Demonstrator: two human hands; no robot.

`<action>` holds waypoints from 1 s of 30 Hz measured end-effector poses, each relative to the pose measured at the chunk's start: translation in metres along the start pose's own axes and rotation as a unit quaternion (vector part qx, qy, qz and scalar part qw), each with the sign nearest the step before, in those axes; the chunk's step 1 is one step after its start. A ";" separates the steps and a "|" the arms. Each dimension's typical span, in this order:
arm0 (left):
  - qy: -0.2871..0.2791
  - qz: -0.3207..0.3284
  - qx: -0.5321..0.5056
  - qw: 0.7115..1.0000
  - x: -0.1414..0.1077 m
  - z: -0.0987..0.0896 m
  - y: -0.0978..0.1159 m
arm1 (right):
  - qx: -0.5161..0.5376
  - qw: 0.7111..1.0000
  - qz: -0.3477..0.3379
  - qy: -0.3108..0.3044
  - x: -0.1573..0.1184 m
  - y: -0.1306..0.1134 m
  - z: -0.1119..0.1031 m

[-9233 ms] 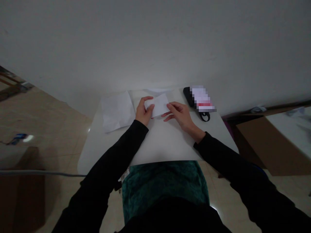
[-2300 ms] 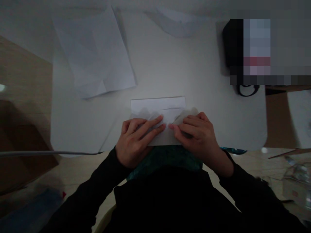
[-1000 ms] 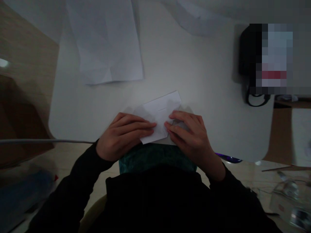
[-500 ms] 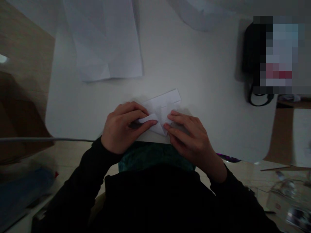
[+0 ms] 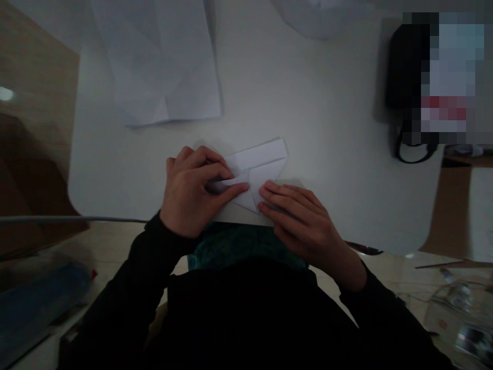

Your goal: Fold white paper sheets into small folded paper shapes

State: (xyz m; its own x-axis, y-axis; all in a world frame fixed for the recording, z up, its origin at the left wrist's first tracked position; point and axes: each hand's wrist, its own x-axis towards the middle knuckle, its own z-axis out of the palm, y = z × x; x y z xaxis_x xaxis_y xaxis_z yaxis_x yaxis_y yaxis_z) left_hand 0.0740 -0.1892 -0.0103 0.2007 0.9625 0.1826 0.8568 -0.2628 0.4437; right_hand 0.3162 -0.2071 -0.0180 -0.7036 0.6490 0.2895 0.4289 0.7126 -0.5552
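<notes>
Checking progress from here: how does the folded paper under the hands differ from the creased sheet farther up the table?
The folded paper is small and layered into angled flaps; the creased sheet is far larger and lies open. The left hand and right hand are on the folded paper; neither touches the sheet. Both are white paper.

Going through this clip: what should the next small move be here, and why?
Probably the left hand should press the flap flat along its crease, since that flap looks lifted and unsettled. The right hand rests its fingertips near the lower point of the folded white paper, so it seems well placed to hold the sheet steady.
</notes>
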 end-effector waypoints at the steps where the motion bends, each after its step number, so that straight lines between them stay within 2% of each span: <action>1: 0.000 0.001 0.003 1.000 0.000 0.000 0.000 | -0.001 1.000 0.000 -0.003 -0.001 0.000 0.000; 8: -0.012 -0.005 -0.016 1.000 0.002 -0.001 -0.001 | -0.013 1.000 -0.005 -0.015 -0.001 -0.002 0.001; 12: -0.007 0.001 -0.026 1.000 0.003 -0.001 -0.002 | -0.055 0.998 -0.014 -0.030 -0.003 -0.003 0.002; 17: -0.012 -0.021 -0.041 0.999 0.006 -0.001 -0.002 | -0.075 0.996 -0.032 -0.030 -0.003 -0.004 0.002; 23: 0.010 -0.021 -0.051 0.998 0.007 0.000 -0.002 | -0.065 0.997 -0.023 -0.033 -0.002 -0.005 0.002; 30: -0.028 -0.090 -0.051 0.994 0.011 -0.005 0.006 | -0.057 0.998 -0.025 -0.032 -0.003 -0.004 0.002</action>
State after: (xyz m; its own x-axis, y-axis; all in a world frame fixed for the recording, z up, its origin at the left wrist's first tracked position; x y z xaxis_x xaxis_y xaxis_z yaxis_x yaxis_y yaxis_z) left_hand 0.0786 -0.1803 -0.0013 0.0769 0.9961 0.0431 0.8288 -0.0879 0.5526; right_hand 0.3154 -0.2124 -0.0185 -0.7592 0.5955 0.2626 0.4510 0.7723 -0.4473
